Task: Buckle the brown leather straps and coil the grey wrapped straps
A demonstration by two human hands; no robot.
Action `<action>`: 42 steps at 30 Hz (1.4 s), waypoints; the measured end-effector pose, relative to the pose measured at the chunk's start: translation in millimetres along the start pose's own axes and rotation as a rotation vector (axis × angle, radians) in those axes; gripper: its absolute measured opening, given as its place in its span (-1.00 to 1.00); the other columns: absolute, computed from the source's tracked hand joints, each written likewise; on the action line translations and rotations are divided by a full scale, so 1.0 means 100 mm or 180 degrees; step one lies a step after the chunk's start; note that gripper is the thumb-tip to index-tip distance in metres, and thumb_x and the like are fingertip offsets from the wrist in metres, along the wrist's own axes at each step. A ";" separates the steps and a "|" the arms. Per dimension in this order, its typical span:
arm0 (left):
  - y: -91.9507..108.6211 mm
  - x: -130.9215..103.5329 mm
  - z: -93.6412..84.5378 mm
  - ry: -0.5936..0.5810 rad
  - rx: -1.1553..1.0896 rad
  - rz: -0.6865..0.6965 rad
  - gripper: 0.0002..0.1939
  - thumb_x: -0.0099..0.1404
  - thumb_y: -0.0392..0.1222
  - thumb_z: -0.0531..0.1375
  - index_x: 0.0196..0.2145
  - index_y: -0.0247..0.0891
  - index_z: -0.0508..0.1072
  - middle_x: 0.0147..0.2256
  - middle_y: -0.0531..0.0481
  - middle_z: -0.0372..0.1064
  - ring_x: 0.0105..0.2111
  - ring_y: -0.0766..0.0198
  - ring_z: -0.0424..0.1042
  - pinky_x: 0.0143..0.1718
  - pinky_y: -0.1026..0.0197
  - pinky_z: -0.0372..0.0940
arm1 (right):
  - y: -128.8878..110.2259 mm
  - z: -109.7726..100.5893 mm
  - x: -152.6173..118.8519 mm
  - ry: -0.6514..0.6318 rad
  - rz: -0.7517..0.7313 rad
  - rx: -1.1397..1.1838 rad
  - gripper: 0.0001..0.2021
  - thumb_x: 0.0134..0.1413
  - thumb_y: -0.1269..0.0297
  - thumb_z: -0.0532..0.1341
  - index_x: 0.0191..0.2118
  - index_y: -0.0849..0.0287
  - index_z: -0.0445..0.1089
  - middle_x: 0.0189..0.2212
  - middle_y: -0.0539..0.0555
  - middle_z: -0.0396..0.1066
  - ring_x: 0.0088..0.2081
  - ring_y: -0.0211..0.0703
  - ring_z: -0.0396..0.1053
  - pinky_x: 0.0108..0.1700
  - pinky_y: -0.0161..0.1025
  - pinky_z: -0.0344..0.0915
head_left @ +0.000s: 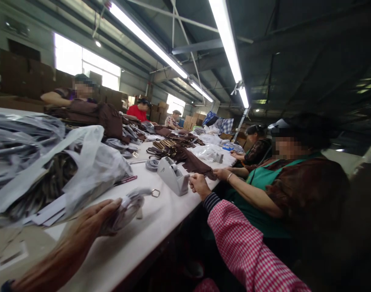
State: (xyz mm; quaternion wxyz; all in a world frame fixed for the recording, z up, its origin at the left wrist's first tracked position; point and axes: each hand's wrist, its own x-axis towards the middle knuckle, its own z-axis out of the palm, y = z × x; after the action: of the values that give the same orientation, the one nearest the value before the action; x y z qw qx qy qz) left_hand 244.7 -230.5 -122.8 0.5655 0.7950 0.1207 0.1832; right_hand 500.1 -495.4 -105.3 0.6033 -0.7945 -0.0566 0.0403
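Note:
My left hand (96, 219) is wrapped round a coiled grey strap (129, 207) that looks covered in clear plastic. From the coil's far end a metal ring (155, 193) sticks out over the white table (149, 231). My right hand (200, 185) is closed in a pinch at the front edge of a grey tape dispenser (173, 176). What its fingertips hold is too small to make out. Behind the dispenser lies another grey coil (152, 164).
Clear plastic bags of straps (91, 162) fill the table's left side. Brown fabric bags (91, 115) and brown straps with gold hardware (167, 146) lie farther back. A co-worker in a green apron (261, 190) sits close on the right, handling brown cloth (197, 162). Others sit farther off.

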 end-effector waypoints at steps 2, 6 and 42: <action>0.11 -0.07 0.06 -0.0062 -0.0999 -0.0603 -0.49 0.22 0.29 0.22 -0.34 -0.29 0.54 -0.42 -0.05 0.48 -0.45 0.17 0.42 -0.48 0.20 0.41 | 0.08 -0.03 -0.06 0.0070 -0.0042 -0.0008 -0.80 0.35 0.29 0.28 -0.31 0.26 0.37 -0.51 -0.13 0.28 -0.62 -0.44 0.16 -0.62 -0.47 0.13; 0.12 -0.14 0.17 0.0002 -0.1558 -0.0851 -0.51 0.15 0.27 0.31 -0.38 -0.28 0.52 -0.45 -0.01 0.37 -0.46 0.20 0.33 -0.56 0.23 0.37 | 0.28 -0.05 -0.35 0.0150 -0.0285 0.0157 -0.69 0.17 0.20 0.35 -0.46 0.19 0.26 -0.63 -0.16 0.19 -0.65 -0.39 0.12 -0.67 -0.44 0.00; 0.21 -0.33 0.20 -0.0152 -0.0285 0.0279 -0.51 0.37 0.29 0.01 -0.48 -0.16 0.22 -0.48 0.07 0.21 -0.44 0.21 0.21 -0.40 0.18 0.18 | -0.23 1.17 -1.81 -0.1603 0.0038 0.1795 -0.65 -0.09 0.14 0.49 -0.47 0.23 0.36 -0.60 -0.04 0.37 -0.65 -0.40 0.25 -0.68 -0.48 0.06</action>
State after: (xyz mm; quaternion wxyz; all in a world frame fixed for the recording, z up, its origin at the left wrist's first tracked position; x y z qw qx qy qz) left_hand 222.9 -267.6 -114.1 0.5947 0.7776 0.0638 0.1940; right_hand 303.9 -402.7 -115.1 0.7653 -0.5627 -0.1851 0.2519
